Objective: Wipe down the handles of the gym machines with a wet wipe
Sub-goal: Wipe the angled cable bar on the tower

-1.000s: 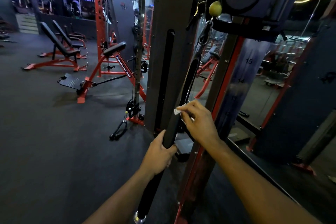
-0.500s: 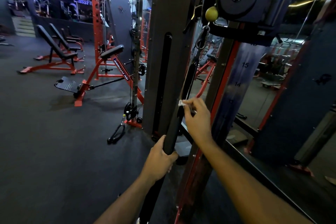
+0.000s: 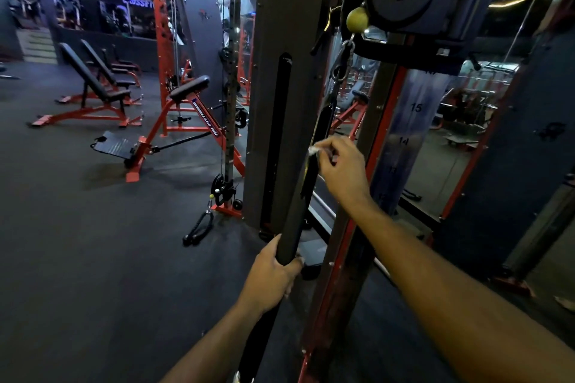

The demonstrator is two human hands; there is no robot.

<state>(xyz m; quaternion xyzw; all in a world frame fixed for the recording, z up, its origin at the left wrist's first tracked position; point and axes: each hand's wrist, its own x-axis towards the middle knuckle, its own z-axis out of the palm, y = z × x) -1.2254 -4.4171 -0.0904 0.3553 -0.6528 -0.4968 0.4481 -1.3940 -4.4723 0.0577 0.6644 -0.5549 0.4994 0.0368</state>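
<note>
A long black bar handle (image 3: 294,211) hangs from a carabiner under a yellow ball (image 3: 357,19) on the cable machine and slants down toward me. My left hand (image 3: 273,274) grips the bar low down. My right hand (image 3: 340,166) pinches a small white wet wipe (image 3: 314,150) and holds it against the bar higher up, where the grip narrows.
The cable machine's red and black upright (image 3: 357,196) stands right behind the bar, with a numbered weight stack (image 3: 407,134) beside it. A grey guard panel (image 3: 280,102) is to the left. A rope handle (image 3: 199,227) lies on the floor. Red benches (image 3: 93,93) stand far left.
My right hand has slid the wipe up the bar, from the middle of the grip toward its upper part. My left hand has kept its grip low on the bar.
</note>
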